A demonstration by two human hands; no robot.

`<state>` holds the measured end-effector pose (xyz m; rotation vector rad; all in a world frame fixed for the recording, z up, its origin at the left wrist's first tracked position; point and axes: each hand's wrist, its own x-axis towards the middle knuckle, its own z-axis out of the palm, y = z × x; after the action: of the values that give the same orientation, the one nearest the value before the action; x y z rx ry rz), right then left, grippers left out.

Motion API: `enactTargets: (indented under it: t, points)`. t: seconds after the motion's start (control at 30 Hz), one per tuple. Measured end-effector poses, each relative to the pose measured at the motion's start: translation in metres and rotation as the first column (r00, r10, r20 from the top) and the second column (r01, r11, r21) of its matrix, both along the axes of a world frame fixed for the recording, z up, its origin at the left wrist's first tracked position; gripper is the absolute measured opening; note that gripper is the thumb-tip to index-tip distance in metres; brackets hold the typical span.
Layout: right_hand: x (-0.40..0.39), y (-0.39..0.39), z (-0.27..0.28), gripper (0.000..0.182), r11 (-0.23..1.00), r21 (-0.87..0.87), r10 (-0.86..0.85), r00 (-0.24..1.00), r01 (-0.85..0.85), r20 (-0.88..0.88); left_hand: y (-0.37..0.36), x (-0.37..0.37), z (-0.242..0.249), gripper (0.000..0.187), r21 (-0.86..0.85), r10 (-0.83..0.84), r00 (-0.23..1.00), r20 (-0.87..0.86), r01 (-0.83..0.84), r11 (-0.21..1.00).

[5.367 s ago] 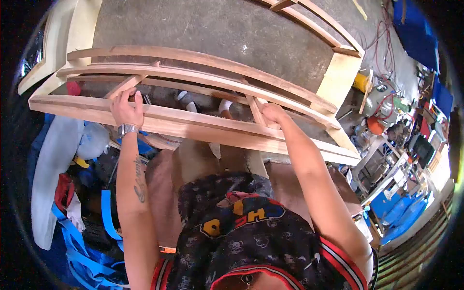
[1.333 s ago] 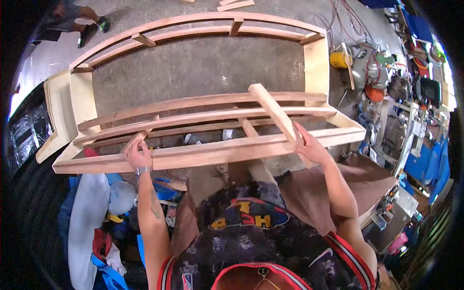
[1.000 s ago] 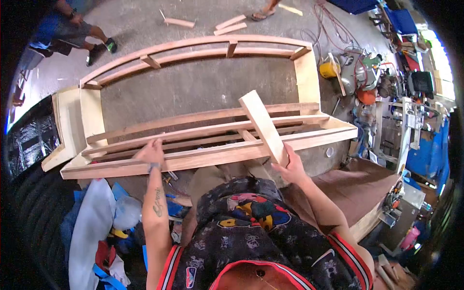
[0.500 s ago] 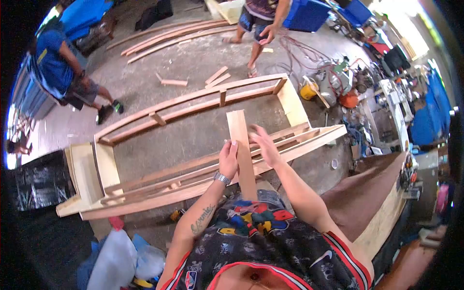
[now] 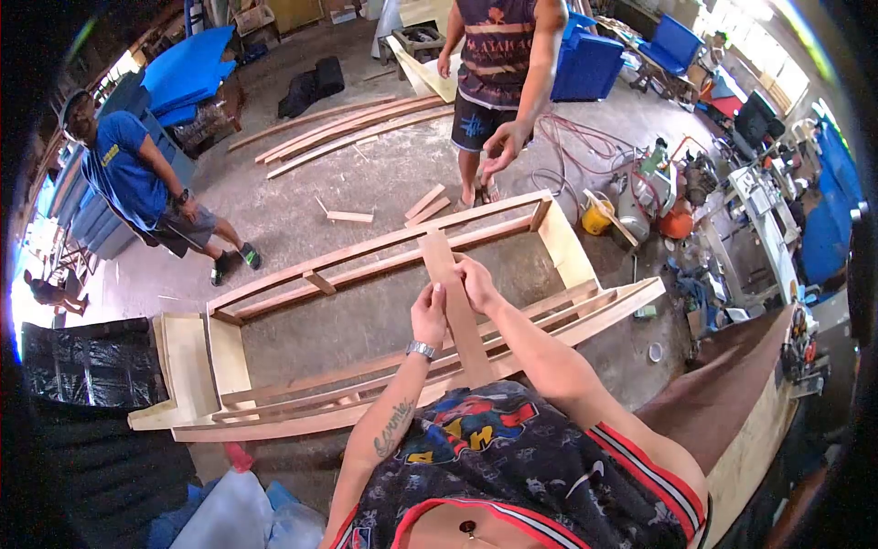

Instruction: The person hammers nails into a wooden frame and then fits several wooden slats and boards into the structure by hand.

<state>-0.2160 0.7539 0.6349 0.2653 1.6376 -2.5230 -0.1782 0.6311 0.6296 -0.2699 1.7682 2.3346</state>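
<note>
I hold a short flat wooden board (image 5: 455, 316) upright in front of my chest. My left hand (image 5: 427, 314) grips its left edge near the middle, a watch on that wrist. My right hand (image 5: 475, 282) clasps the board's right edge a little higher up. Beneath the board stands a long curved wooden frame (image 5: 302, 410) of several rails and cross pieces, with pale plywood end panels. Neither hand touches the frame.
A person in a dark tank top (image 5: 498, 87) stands beyond the frame, a hand hanging down. Another person in a blue shirt (image 5: 137, 188) stands at left. Curved wood strips (image 5: 334, 128), offcuts (image 5: 425, 203), cables and tools (image 5: 654, 183) lie on the concrete floor. A brown workbench (image 5: 732, 412) sits at right.
Both hands left the frame's rail. My right hand lifted the loose board, my left hand joined it, and the board now stands upright. My view has tilted up toward the workshop.
</note>
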Motion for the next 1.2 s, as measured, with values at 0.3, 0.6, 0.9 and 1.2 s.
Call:
enactTargets:
  t: [0.3, 0.6, 0.9, 1.2]
  points:
    - [-0.033, 0.032, 0.024, 0.041, 0.84, 0.539, -0.013, 0.996, 0.057, -0.084, 0.052, -0.032, -0.007, 0.033, -0.219, -0.011, 0.99, -0.144, -0.021, 0.975]
    - [-0.051, 0.071, -0.033, 0.035, 0.984, -0.173, 0.045, 0.999, -0.046, -0.01, 0.071, -0.046, 0.013, 0.034, -0.271, -0.028, 1.0, 0.009, 0.029, 0.962]
    - [-0.08, 0.122, -0.024, 0.041, 0.886, -0.397, -0.202, 0.97, 0.241, 0.137, 0.098, -0.07, 0.001, 0.041, -0.35, -0.136, 0.983, -0.122, 0.086, 0.933]
    - [0.03, 0.247, -0.227, 0.043, 0.492, 0.854, 0.181, 0.98, -0.167, 0.086, 0.005, 0.042, -0.112, 0.051, -0.729, -0.134, 0.97, 0.202, 0.241, 0.641]
